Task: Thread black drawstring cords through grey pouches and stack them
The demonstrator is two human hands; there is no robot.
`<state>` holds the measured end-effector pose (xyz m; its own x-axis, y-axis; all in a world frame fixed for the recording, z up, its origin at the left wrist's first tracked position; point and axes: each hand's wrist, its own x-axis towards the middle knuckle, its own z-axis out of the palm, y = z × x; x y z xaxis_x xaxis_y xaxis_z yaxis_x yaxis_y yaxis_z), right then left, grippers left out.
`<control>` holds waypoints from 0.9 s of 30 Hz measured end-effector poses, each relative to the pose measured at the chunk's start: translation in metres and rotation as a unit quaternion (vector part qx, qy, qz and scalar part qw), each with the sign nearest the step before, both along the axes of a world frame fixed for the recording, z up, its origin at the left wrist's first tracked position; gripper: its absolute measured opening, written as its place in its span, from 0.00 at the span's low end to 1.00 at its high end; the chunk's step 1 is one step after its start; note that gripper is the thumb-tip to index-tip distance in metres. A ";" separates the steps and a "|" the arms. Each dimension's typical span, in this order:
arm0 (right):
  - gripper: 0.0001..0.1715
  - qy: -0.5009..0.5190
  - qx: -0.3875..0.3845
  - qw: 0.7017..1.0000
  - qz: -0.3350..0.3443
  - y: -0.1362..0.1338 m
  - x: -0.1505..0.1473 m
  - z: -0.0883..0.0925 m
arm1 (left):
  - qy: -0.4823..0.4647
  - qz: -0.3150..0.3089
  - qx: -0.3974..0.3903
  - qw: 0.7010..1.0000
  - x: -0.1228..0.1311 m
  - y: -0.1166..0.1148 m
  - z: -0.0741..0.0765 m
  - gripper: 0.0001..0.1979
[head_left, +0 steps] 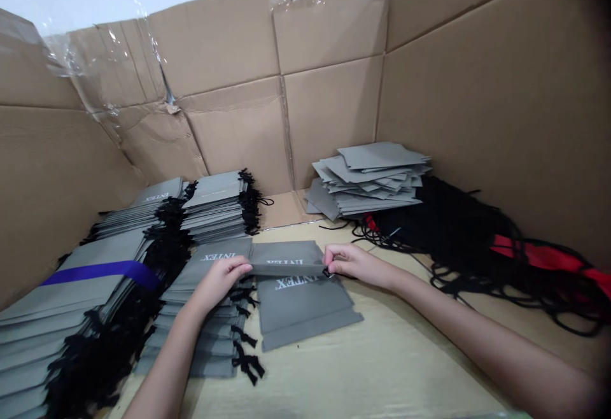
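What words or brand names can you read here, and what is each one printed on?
"INTEX", white letters, on the folded grey pouch held by the left hand and right hand.
"INTEX", on the flat grey pouch beneath it.
"INTEX", on the top grey pouch of the nearby stack.
"INTEX", small and slanted, on the top grey pouch of the far stack.
Nothing else is readable.

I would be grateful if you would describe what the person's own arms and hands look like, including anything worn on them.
Both arms are bare as far as the view shows: no sleeve appears on the left forearm or the right forearm. The left hand and right hand are ungloved, and no watch, bracelet or marking is visible.
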<state>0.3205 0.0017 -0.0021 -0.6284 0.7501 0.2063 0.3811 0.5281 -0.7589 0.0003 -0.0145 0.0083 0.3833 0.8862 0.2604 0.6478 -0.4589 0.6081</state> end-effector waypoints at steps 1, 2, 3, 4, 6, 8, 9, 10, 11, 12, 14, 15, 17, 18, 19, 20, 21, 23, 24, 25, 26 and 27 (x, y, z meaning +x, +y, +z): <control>0.10 -0.003 0.000 1.000 0.002 0.000 0.001 0.002 | 0.000 -0.002 -0.003 1.000 0.000 0.000 0.000 0.16; 0.11 -0.007 -0.002 1.000 0.006 0.000 0.001 0.003 | -0.001 -0.004 -0.005 1.000 0.001 0.000 -0.001 0.16; 0.11 -0.014 -0.006 1.000 0.012 -0.001 0.002 0.005 | -0.001 -0.007 -0.008 1.000 0.001 0.000 -0.001 0.15; 0.12 -0.022 -0.011 0.999 0.020 -0.002 0.002 0.007 | -0.001 -0.009 -0.010 1.000 0.001 0.001 -0.001 0.15; 0.12 -0.038 -0.022 0.998 0.036 -0.004 0.002 0.009 | -0.002 -0.010 -0.012 1.000 0.001 0.001 -0.002 0.16; 0.11 -0.052 -0.026 0.997 0.050 -0.008 0.002 0.010 | -0.003 -0.008 -0.011 1.000 0.000 0.000 -0.001 0.15; 0.10 -0.057 -0.023 0.997 0.053 -0.010 0.002 0.010 | -0.004 -0.006 -0.010 1.000 0.000 0.000 -0.001 0.15; 0.10 -0.060 -0.018 0.997 0.053 -0.012 0.002 0.011 | -0.004 -0.004 -0.007 1.000 -0.001 0.000 0.000 0.15; 0.10 -0.064 -0.009 0.997 0.048 -0.014 0.002 0.011 | -0.005 -0.002 -0.005 1.000 -0.001 0.000 0.000 0.15; 0.09 -0.069 0.000 0.997 0.041 -0.015 0.002 0.012 | -0.005 0.000 -0.003 1.000 -0.001 0.000 0.000 0.15; 0.08 -0.086 0.015 0.996 0.023 -0.019 0.000 0.014 | -0.006 0.002 0.000 1.000 0.000 -0.001 0.001 0.15; 0.08 -0.101 0.024 0.995 0.015 -0.021 -0.001 0.015 | -0.006 0.002 0.000 1.000 0.000 -0.001 0.001 0.15; 0.09 -0.136 0.050 0.989 0.006 -0.024 -0.003 0.016 | -0.008 0.002 -0.003 1.000 0.000 -0.001 0.001 0.15; 0.09 -0.154 0.071 0.986 0.003 -0.026 -0.004 0.016 | -0.009 0.003 -0.004 1.000 0.000 -0.001 0.001 0.15; 0.08 -0.169 0.095 0.981 0.000 -0.026 -0.005 0.015 | -0.012 0.005 -0.006 1.000 0.000 0.000 0.001 0.15; 0.07 -0.181 0.118 0.976 -0.004 -0.026 -0.007 0.013 | -0.016 0.009 -0.008 1.000 -0.001 0.000 0.002 0.15; 0.06 -0.190 0.137 0.972 -0.008 -0.026 -0.008 0.011 | -0.022 0.013 -0.009 1.000 -0.001 0.000 0.002 0.15; 0.07 -0.203 0.150 0.968 -0.020 -0.023 -0.009 0.004 | -0.037 0.023 -0.011 0.999 -0.002 0.000 0.004 0.14; 0.08 -0.208 0.146 0.967 -0.027 -0.022 -0.010 0.000 | -0.046 0.029 -0.011 0.998 -0.003 -0.001 0.006 0.14; 0.10 -0.213 0.142 0.966 -0.036 -0.020 -0.010 -0.003 | -0.057 0.036 -0.010 0.998 -0.003 -0.001 0.007 0.14; 0.10 -0.218 0.145 0.964 -0.048 -0.020 -0.011 -0.004 | -0.069 0.046 -0.008 0.997 -0.003 -0.002 0.009 0.14; 0.10 -0.221 0.161 0.960 -0.061 -0.020 -0.011 -0.005 | -0.084 0.057 -0.006 0.995 -0.003 -0.003 0.010 0.14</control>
<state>0.3094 -0.0180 -0.0072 -0.6190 0.7663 0.1722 0.7030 0.6383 -0.3137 -0.0031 -0.0174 0.0180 0.2322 0.9249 0.3011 0.5842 -0.3802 0.7171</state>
